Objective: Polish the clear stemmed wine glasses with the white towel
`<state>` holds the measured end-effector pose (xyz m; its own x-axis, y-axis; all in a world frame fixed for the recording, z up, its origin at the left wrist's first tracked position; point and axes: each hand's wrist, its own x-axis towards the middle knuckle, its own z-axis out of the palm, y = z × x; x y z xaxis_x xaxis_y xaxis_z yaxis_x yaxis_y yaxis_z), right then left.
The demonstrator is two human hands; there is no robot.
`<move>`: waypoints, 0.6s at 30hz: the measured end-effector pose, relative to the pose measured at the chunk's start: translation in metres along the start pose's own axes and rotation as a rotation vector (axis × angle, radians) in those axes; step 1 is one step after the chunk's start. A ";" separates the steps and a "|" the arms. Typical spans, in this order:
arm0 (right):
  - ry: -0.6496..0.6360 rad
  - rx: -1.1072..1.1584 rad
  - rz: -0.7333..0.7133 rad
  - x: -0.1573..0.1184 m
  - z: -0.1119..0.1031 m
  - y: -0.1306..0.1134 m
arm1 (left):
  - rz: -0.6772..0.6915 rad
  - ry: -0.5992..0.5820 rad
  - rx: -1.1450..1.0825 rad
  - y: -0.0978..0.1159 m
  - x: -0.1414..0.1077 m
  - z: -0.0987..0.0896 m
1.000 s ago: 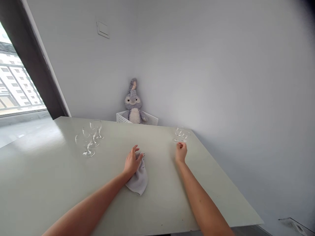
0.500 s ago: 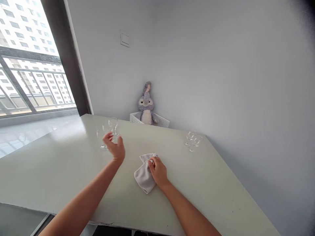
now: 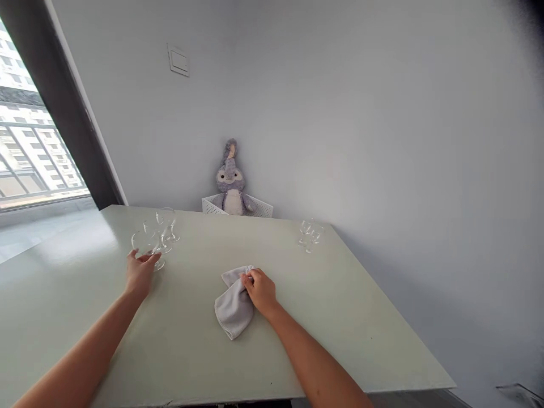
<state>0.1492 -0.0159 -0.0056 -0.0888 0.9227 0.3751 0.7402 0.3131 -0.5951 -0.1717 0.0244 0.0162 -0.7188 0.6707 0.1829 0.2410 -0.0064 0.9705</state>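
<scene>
On the left part of the table, my left hand [image 3: 141, 273] has its thumb and fingers around the lower bowl of a clear stemmed wine glass [image 3: 143, 240], the nearest of a small group. The glass's foot shows just right of my thumb, close to the tabletop. Two more wine glasses [image 3: 166, 218] stand right behind it, partly overlapping. At the middle, a light grey cloth [image 3: 234, 311] lies crumpled on the table, and my right hand [image 3: 260, 290] pinches its upper right corner between thumb and fingers.
Small stemmed glasses [image 3: 313, 233] stand together near the right edge of the pale green table [image 3: 340, 317]. Past the far edge, a plush rabbit [image 3: 232, 184] sits in a white perforated basket [image 3: 263, 209] against the wall. A window is at far left.
My left hand has come down from its raised, open pose onto the nearest wine glass. My right hand keeps hold of the cloth. The whole view has turned rightward.
</scene>
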 end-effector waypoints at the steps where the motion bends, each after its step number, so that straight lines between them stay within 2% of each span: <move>1: 0.022 0.067 0.019 0.001 -0.001 0.002 | -0.068 -0.025 -0.021 0.001 -0.003 0.002; 3: 0.065 0.203 0.064 0.005 -0.005 0.004 | -0.112 -0.039 -0.020 0.005 -0.011 0.007; 5: 0.121 0.312 0.118 0.009 -0.009 0.006 | -0.091 -0.054 -0.035 0.010 -0.024 0.016; 8: 0.205 0.480 0.224 0.013 -0.015 0.008 | -0.012 -0.191 -0.045 0.022 -0.049 0.036; 11: 0.228 0.754 0.397 0.016 -0.020 0.014 | 0.142 -0.335 0.013 0.040 -0.074 0.063; 14: 0.283 1.058 0.584 0.022 -0.027 0.028 | 0.342 -0.433 0.207 0.052 -0.096 0.088; 16: 0.326 1.167 0.650 0.026 -0.033 0.037 | 0.467 -0.473 0.319 0.052 -0.109 0.102; 18: 0.369 1.199 0.652 0.029 -0.041 0.040 | 0.566 -0.485 0.383 0.046 -0.121 0.111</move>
<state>0.2039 0.0140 0.0103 0.3599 0.9213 -0.1474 -0.4435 0.0299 -0.8958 -0.0013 0.0254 0.0211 -0.0839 0.8871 0.4538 0.7488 -0.2444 0.6161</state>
